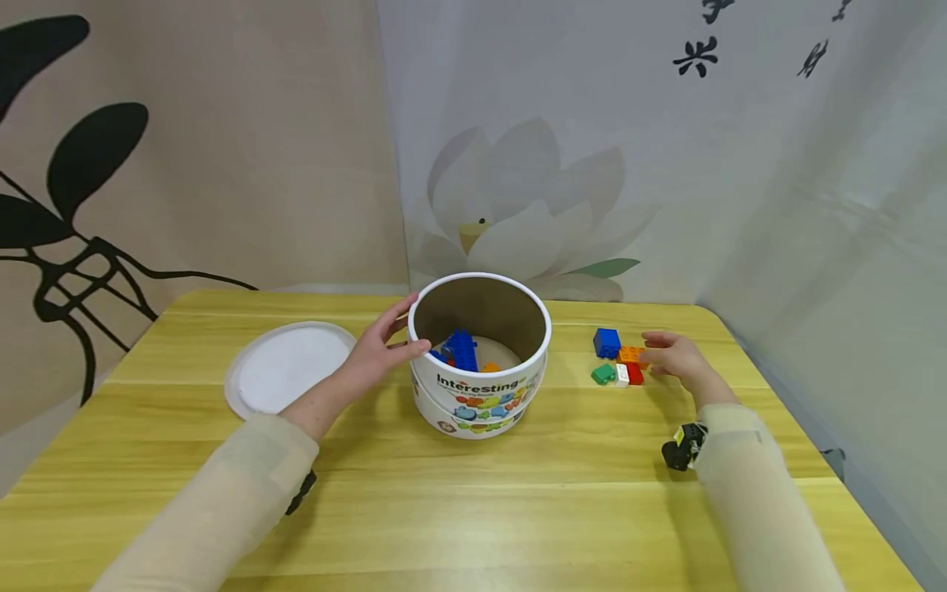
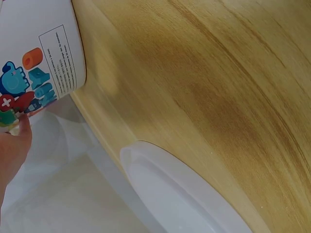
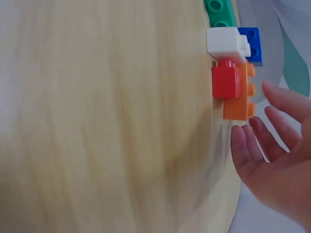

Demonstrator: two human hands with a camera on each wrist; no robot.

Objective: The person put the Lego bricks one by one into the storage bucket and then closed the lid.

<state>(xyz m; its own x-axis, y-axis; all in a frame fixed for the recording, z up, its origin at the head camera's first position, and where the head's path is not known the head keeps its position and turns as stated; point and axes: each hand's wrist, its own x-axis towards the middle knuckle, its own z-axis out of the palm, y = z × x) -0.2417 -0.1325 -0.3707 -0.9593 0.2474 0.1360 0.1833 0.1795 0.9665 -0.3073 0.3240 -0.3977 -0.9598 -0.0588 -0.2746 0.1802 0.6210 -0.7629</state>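
Note:
A white toy bucket [image 1: 473,403] with printed toy pictures stands on the table. My left hand [image 1: 381,349] rests against its left side, thumb and fingers spread along the rim; in the left wrist view a finger touches the outer wall. Blue bricks [image 1: 464,351] and an orange piece [image 1: 491,367] lie inside. At the right, my right hand [image 1: 679,359] hovers beside a small group of bricks, fingers loosely curved and apart from them. Nearest to it is an orange brick [image 3: 235,108], with a red brick [image 3: 225,81], white brick [image 3: 223,43], green brick [image 3: 219,13] and blue brick [image 1: 607,343] alongside.
A round white lid [image 1: 288,366] lies left of the bucket on the wooden table [image 1: 473,510]. Behind the table's far edge hangs a printed curtain [image 1: 518,164]. Another curtain runs along the right side.

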